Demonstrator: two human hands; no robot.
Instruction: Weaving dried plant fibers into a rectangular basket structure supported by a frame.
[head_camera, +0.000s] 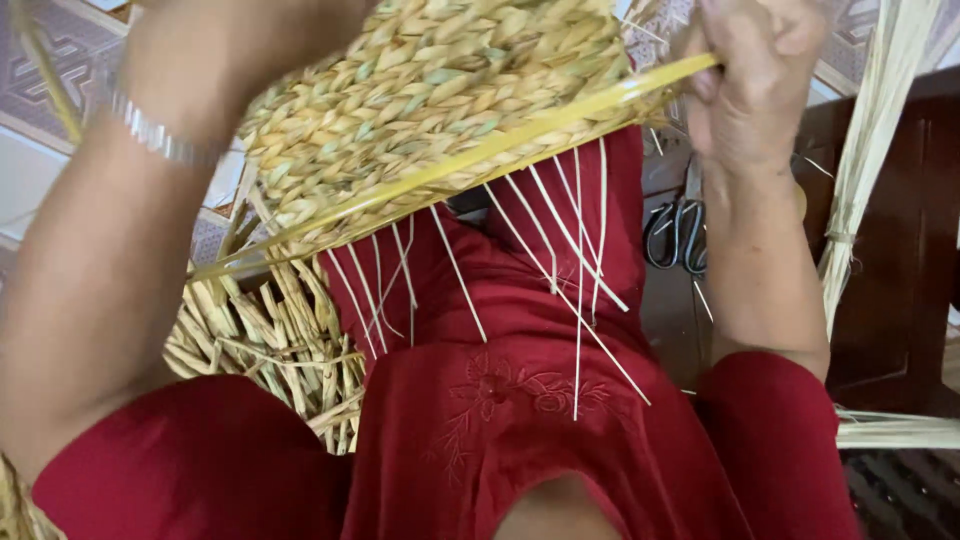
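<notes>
Held up over the person's red-clad lap, the woven straw piece (430, 90) has a yellow strip (560, 125) along its edge, pinched by the right hand (745, 85), while the left hand's grip is out of view.

A home used for handcraft weaving: a patterned tile floor (40, 70) lies underfoot, dark wooden furniture (900, 260) stands at the side, dried straw (270, 340) is heaped on the floor, pale reed bundles (870, 130) lean nearby, and scissors (675, 235) lie within reach.
</notes>
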